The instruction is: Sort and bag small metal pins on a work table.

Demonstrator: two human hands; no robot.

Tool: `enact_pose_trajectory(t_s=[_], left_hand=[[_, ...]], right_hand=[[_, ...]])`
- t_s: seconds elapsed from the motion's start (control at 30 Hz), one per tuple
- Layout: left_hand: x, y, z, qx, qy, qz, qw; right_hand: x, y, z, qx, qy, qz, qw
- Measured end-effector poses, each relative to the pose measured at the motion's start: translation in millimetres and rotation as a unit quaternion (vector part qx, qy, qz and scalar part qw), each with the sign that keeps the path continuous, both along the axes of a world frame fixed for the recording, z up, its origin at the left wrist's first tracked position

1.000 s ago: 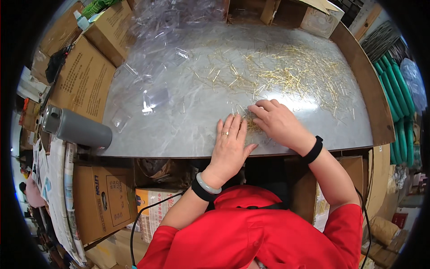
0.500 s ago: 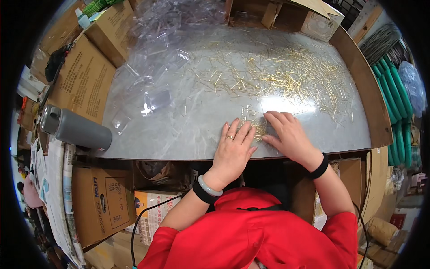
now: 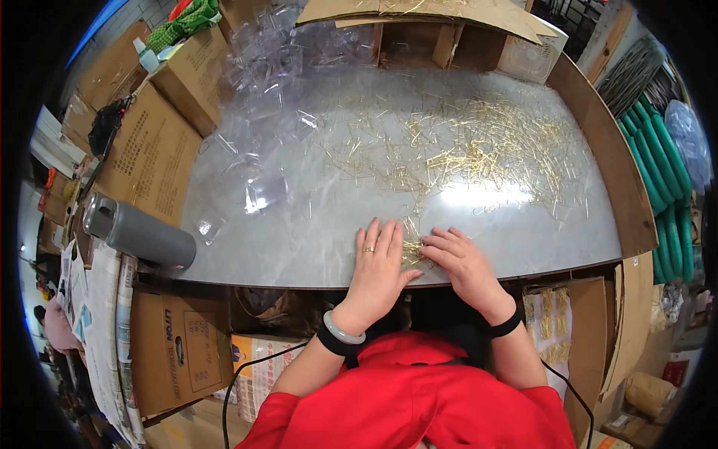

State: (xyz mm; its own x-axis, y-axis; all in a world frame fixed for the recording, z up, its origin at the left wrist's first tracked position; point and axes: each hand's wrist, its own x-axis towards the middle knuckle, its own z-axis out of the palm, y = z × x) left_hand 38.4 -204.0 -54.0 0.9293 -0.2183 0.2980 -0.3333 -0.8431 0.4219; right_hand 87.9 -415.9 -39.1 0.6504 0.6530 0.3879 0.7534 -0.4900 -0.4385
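Observation:
Near the front edge of the grey tabletop [image 3: 336,262], a small heap of gold wire hooks [image 3: 410,252] lies between my two hands. My left hand [image 3: 378,266] rests palm down on its left side, fingers stretched out and thumb apart. On the other side my right hand [image 3: 464,268] lies low over the table, fingers extended, with its fingertips touching the heap's right edge. Neither hand shows anything gripped; the undersides of the palms are hidden. Farther back spreads a large scatter of the same gold wire hooks [image 3: 486,153].
Clear plastic pieces [image 3: 265,193] cover the far left of the table. A grey bottle [image 3: 146,236] lies at the left edge beside cardboard boxes [image 3: 149,142]. An open cardboard box [image 3: 407,45] stands at the back, and a brown board [image 3: 606,142] borders the right side.
The view has tilted up slightly. My right hand has drawn in closer to the small heap and flattened; my left hand's fingers have straightened beside it.

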Motion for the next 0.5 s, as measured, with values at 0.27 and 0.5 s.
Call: enact_pose_trajectory(t_s=[0.27,0.5], left_hand=[[5.2,-9.5,-2.1,0.064,-0.027,0.003,0.998],[4.1,-11.2,0.6,0.077,-0.046,-0.017,0.996]], right_hand=[[-0.2,24.1,-6.2,-0.034,-0.039,-0.146,0.988],[-1.9,32.5,-15.6,-0.034,-0.068,-0.233,0.970]])
